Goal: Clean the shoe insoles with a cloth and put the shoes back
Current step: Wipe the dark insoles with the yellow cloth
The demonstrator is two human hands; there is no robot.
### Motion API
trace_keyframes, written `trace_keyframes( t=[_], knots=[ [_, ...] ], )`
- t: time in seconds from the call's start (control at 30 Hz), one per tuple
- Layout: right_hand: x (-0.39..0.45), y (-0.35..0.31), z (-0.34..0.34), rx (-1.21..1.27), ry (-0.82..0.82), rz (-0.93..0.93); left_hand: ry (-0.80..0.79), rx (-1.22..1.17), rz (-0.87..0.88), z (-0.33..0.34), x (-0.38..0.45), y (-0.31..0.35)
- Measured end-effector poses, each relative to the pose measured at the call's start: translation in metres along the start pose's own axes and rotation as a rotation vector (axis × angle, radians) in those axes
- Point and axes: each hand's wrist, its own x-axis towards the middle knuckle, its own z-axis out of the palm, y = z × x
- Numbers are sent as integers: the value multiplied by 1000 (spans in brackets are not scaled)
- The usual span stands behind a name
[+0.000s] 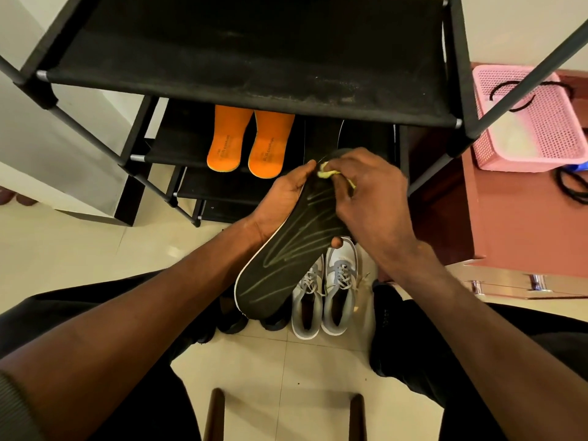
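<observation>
Pale floor tiles [286, 370] run under a black rack [254, 74], where two orange insoles [251, 141] lie on a lower shelf. Left hand [283, 202], palm up, cradles a black insole [286, 249] (streaked with pale lines) from beneath, thumb curled over its edge. Right hand [366, 198] arches over the toe end, fingers pinching a yellow cloth [327, 173] against it. Grey shoes [324, 297] stand below.

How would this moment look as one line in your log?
step: wiping | left hand: holds black insole | right hand: presses yellow cloth on its toe end | orange insoles: on rack shelf | grey shoes: on floor
</observation>
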Motion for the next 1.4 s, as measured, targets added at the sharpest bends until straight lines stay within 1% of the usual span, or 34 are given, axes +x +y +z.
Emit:
trace_keyframes(
  t=[0.1, 0.17, 0.2, 0.27, 0.33, 0.4, 0.47, 0.53, 0.57, 0.7, 0.83, 0.9, 1.03, 1.1, 1.2, 1.23, 1.3, 1.4],
  knots=[
    [6, 18, -9, -98, 15, 153, -40, 118, -21, 3, -3, 0],
    [6, 17, -8, -68, 28, 210, -36, 123, -44, 3, -3, -1],
    [5, 12, -6, -22, 29, 198, -11, 116, -40, 4, -3, -2],
    [0, -4, -1, 86, 14, 106, 49, 119, 3, 6, -5, -3],
    [-3, -12, -1, 117, -5, 17, 101, 149, 42, 6, -6, -3],
    [-1, -5, -4, 66, -3, 37, 87, 145, 23, 4, -6, -1],
    [5, 10, -8, -19, 29, 143, 63, 128, -21, 5, -5, -1],
    [7, 14, -7, -36, 33, 214, 52, 134, -50, 3, -4, -3],
    [4, 10, -5, -9, 20, 207, 55, 122, -54, 1, -3, -5],
    [-12, -13, 0, 175, -40, 64, 122, 69, -27, -4, -3, 0],
    [-9, -16, 3, 239, -40, 58, 170, 31, -1, -5, -2, 7],
    [-9, -16, 2, 266, -23, 91, 190, 43, 20, -4, 0, 8],
    [-10, -15, 3, 254, 43, 188, 107, 41, -29, -1, 0, 3],
    [-4, -11, 2, 242, 79, 249, 23, 81, -51, -2, 0, -1],
    [5, 1, -4, 270, 177, 434, -76, 208, -70, -1, -2, -5],
    [8, 4, -6, 282, 214, 487, -79, 228, -76, -1, -2, -6],
    [9, 4, -8, 324, 250, 536, -73, 232, -73, 0, -3, -7],
    [5, -5, -5, 369, 212, 538, -62, 221, -28, 3, -4, -4]
  ],
)
